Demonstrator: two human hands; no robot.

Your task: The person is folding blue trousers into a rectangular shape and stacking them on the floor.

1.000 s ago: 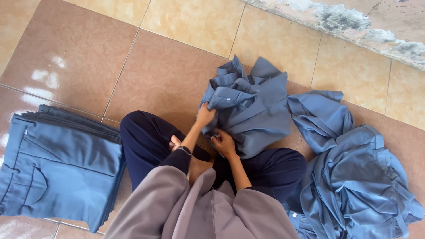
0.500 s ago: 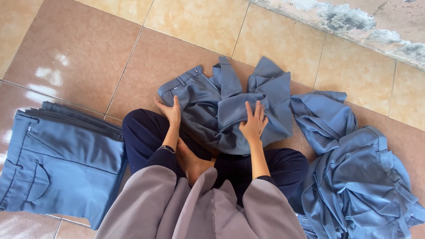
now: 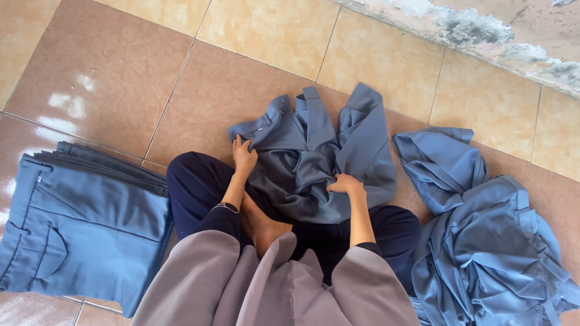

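Trousers (image 3: 314, 160), blue-grey and rumpled, lie on the tiled floor (image 3: 121, 72) at twelve o'clock from the seated person's knees. Soft, light cloth, judging by the folds; it should drape limp, best held at the stiffer waistband. Folded stack (image 3: 78, 223) at nine o'clock, loose heap (image 3: 483, 241) at three. Left hand (image 3: 243, 154) pinches the waistband edge; right hand (image 3: 345, 183) is clenched on bunched fabric.

A home floor used for laundry: tan floor tiles (image 3: 254, 90), a weathered wall base (image 3: 483, 36), folded trousers (image 3: 78, 223) stacked.
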